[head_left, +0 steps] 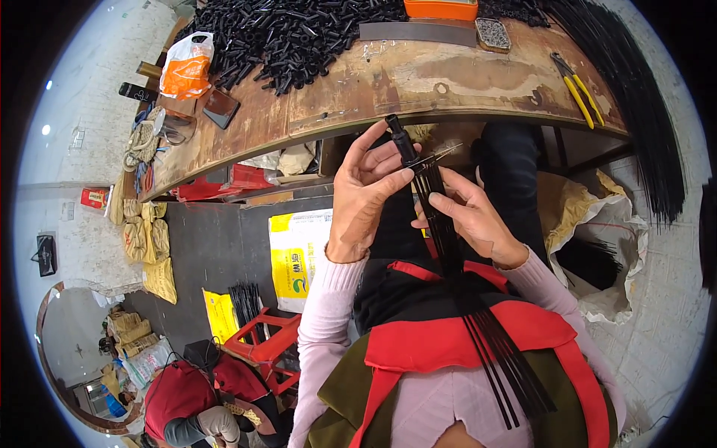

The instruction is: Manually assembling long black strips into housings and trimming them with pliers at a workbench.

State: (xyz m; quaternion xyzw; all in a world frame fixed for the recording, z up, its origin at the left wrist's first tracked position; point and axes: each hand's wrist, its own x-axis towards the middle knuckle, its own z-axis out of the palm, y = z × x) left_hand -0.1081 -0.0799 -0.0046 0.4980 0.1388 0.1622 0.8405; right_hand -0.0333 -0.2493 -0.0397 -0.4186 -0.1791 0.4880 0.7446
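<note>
Black bundle of long, thin rods [446, 235], capped by one black, stepped cylindrical plastic fitting [403, 142], lies between the two hands. Its long axis slants: the fitting points away from the body and slightly left, the rod tips trail back and right over one red cloth panel [418, 345]. The rods overlap too much to count.

Beyond and well left of the left hand, one orange-and-white plastic bag [187, 67] and one dark, flat phone [221, 109] rest on the brown wooden surface [336, 104]; nearer lies an uncountable heap of short black plastic tubes [299, 37]. The left hand [364, 192] loosely holds the fitting, thumb at its base. The right hand [478, 222] pinches the rods. Beyond and right of it lies one pair of yellow-handled pliers [577, 89]; right of it, one white, open sack [631, 257] contains black rods.
</note>
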